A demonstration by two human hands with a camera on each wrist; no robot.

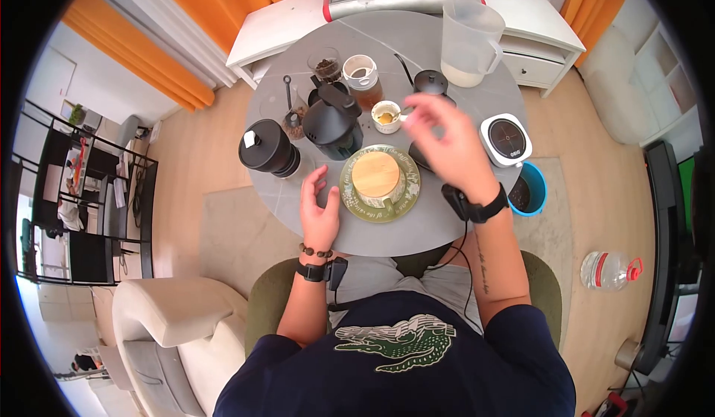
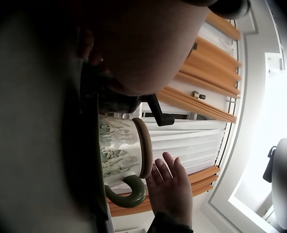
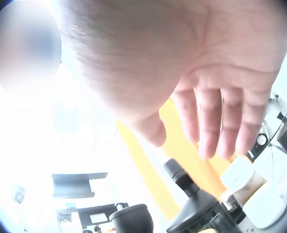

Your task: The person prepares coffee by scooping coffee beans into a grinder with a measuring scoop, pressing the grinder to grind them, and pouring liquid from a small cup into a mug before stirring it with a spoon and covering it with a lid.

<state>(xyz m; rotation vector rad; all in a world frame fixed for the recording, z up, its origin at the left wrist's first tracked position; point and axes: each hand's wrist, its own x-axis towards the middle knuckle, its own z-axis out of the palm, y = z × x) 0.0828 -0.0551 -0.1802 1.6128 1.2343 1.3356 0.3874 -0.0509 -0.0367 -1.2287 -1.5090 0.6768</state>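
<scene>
A floral mug (image 2: 120, 148) with a green handle (image 2: 132, 193) and a wooden lid (image 1: 375, 175) stands on a green patterned plate (image 1: 410, 201). Just left of that plate is my left hand (image 1: 320, 212), fingers loosely bent and holding nothing. My right hand (image 1: 453, 145) is raised over the table's right side. In the right wrist view its fingers (image 3: 209, 121) hang relaxed, with nothing between them and the thumb. Close to its fingertips in the head view is a small white cup (image 1: 384, 127) with something yellow inside. A black lidded kettle (image 1: 328, 125) stands behind the plate.
A black canister (image 1: 264, 149) and a jar of brown liquid (image 1: 363, 82) share the round grey table (image 1: 298, 212) with several other vessels. A large clear pitcher (image 1: 469, 45) stands at the back, a white scale (image 1: 506, 140) on the right. Below sits a blue bin (image 1: 538, 188).
</scene>
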